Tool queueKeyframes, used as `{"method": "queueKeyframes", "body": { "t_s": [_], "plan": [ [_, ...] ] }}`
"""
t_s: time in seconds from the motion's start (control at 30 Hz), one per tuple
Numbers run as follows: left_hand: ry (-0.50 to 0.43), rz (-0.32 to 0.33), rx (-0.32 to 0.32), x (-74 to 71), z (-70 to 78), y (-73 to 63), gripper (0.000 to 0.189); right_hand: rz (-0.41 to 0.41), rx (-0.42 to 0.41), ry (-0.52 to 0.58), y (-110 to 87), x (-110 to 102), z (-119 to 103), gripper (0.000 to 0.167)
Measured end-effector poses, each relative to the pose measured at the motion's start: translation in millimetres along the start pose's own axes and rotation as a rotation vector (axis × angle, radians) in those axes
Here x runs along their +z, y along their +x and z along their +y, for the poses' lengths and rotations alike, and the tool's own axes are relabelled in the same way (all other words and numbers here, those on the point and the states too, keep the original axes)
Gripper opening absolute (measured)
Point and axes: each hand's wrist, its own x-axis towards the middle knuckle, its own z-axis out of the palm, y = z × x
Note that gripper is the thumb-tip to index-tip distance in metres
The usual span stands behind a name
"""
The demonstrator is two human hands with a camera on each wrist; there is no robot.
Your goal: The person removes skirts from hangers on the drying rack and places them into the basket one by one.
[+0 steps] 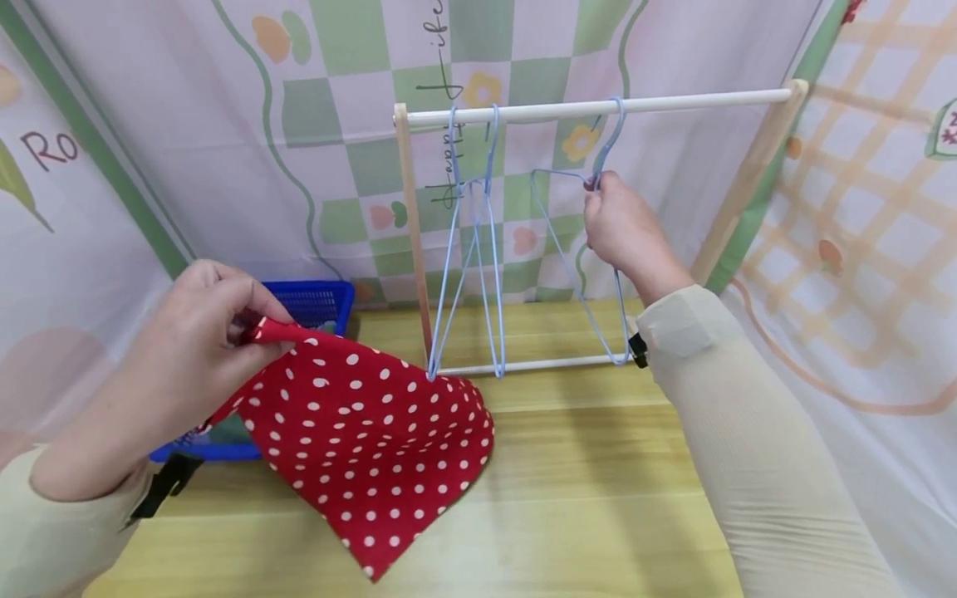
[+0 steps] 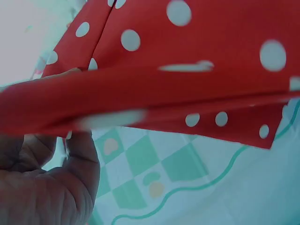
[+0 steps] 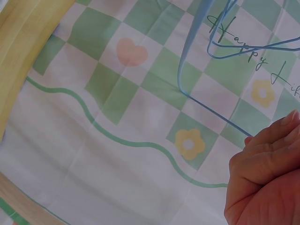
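Observation:
My left hand (image 1: 202, 349) pinches one edge of a red cloth (image 1: 374, 432) with white polka dots, which droops to the right in front of the rack. In the left wrist view a fold of the red cloth (image 2: 187, 89) runs across the fingers. My right hand (image 1: 624, 224) grips a light blue hanger (image 1: 564, 241) at its neck, just under the hook, and the hook is at the rack's top bar. The right wrist view has my right hand (image 3: 267, 173) at the lower right, with the hanger's wire (image 3: 215, 113) leading into the fingers.
Two more blue hangers (image 1: 493, 274) hang near the left end of the rack's white top bar (image 1: 695, 101). Wooden posts (image 1: 411, 216) hold the bar. Behind the cloth, a blue basket (image 1: 344, 303) stands on the wooden table (image 1: 568, 515). Patterned curtains surround it.

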Motion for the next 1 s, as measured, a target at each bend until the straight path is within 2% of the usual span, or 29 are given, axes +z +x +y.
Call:
{"method": "queueKeyframes", "body": {
  "t_s": [0.13, 0.2, 0.37, 0.47, 0.67, 0.73, 0.9, 1.0],
  "plan": [
    [-0.009, -0.051, 0.013, -9.2, 0.3, 3.9, 0.031, -0.006, 0.002, 0.005, -0.3, -1, 1, 0.054],
    [0.028, -0.085, -0.009, -13.9, 2.1, 5.0, 0.031, -0.008, 0.005, 0.006, -0.5, -2, 1, 0.055],
    [0.134, -0.119, -0.038, -22.7, 6.8, 7.6, 0.031, -0.011, 0.013, 0.008, -0.3, -2, 1, 0.055],
    [0.172, -0.144, -0.026, -26.9, 7.8, 9.9, 0.031, -0.009, 0.012, 0.006, -0.4, -2, 0, 0.055],
    [0.233, -0.223, -0.047, -31.7, 11.5, 15.3, 0.032, -0.007, 0.012, -0.005, -0.3, -1, 0, 0.054],
    [0.258, -0.211, -0.005, -32.5, 13.5, 16.0, 0.034, -0.004, 0.011, -0.009, 0.0, -1, 0, 0.055],
    [0.294, -0.105, 0.216, -33.2, 12.6, 17.1, 0.039, -0.003, 0.014, -0.006, 0.7, 0, 1, 0.055],
    [0.273, -0.099, 0.255, -34.3, 9.0, 17.0, 0.043, -0.004, 0.013, -0.002, 0.8, 0, 1, 0.054]
  ]
}}
